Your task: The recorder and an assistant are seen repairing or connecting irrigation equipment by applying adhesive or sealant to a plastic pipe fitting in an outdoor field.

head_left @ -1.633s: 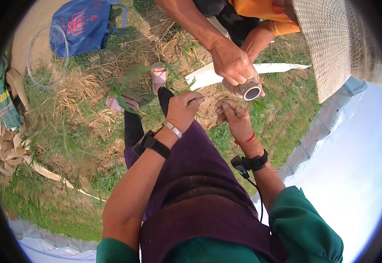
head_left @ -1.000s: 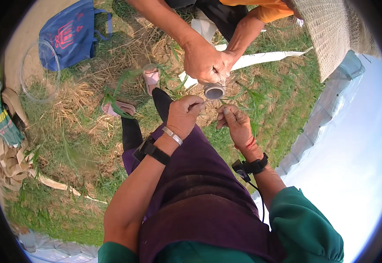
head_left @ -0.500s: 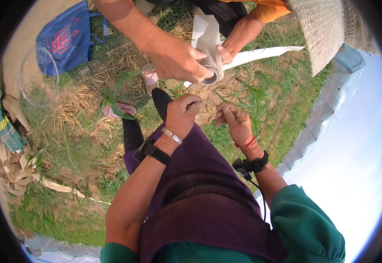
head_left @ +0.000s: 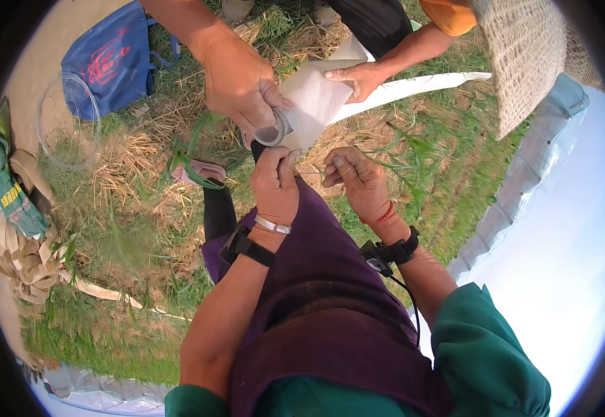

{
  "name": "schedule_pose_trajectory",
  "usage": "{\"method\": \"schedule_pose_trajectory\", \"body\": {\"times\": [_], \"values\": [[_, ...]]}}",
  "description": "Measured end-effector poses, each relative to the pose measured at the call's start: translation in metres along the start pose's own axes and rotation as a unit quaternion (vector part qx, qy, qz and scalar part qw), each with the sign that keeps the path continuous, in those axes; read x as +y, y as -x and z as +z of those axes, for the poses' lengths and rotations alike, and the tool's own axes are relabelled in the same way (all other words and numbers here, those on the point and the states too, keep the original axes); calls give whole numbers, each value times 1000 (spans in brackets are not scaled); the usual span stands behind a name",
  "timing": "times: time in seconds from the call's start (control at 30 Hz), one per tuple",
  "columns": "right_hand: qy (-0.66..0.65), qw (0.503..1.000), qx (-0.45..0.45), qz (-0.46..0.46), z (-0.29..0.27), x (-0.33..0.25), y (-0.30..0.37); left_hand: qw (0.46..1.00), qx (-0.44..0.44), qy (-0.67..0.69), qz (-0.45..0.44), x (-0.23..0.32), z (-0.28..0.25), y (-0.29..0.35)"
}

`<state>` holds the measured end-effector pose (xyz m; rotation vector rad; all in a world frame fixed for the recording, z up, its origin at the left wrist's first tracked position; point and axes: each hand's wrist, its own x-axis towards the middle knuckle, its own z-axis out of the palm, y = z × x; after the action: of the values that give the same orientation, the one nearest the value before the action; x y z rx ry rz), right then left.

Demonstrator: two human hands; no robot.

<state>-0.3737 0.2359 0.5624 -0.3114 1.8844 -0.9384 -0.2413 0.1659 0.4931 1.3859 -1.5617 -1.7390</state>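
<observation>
My left hand is closed in a pinch above my purple apron, its fingertips at the lower corner of a white sheet. Whether they grip that corner or something finer is too small to tell. A short gap to the right, my right hand is pinched too, thumb against fingers; what it holds, if anything, I cannot make out. Just beyond, another person's hand grasps the cardboard-like core of the sheet's roll. That person's other hand lies on the sheet.
A long white strip stretches right over grass and straw. Far left are a blue bag, a coil of clear tubing, a green sack and a heap of beige strap. A woven hat fills the upper right.
The other person's core hand has moved left and nearer me, spreading the white sheet wider. My left hand now meets the sheet's corner; my right hand has shifted slightly left.
</observation>
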Motion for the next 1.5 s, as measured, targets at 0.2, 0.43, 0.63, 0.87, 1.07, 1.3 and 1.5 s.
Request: {"method": "schedule_pose_trajectory", "body": {"times": [0.2,0.43,0.63,0.87,1.07,1.3,1.5], "values": [[99,991,-76,-43,16,-11,-12,997,52,40,-39,-14,-14,7],[114,982,-145,37,23,-14,6,999,15,32,-41,-17,-34,35],[99,972,-197,80,35,-6,25,980,-30,109,-163,-31,-54,64],[55,985,-136,95,34,-4,25,974,-35,140,-174,-17,-45,43],[53,989,-113,76,24,-10,22,970,-71,162,-166,-5,-46,36],[60,985,-135,89,38,-18,35,970,-76,135,-187,0,-67,47],[74,983,-147,84,53,-31,54,968,-56,147,-197,14,-90,63]]}}
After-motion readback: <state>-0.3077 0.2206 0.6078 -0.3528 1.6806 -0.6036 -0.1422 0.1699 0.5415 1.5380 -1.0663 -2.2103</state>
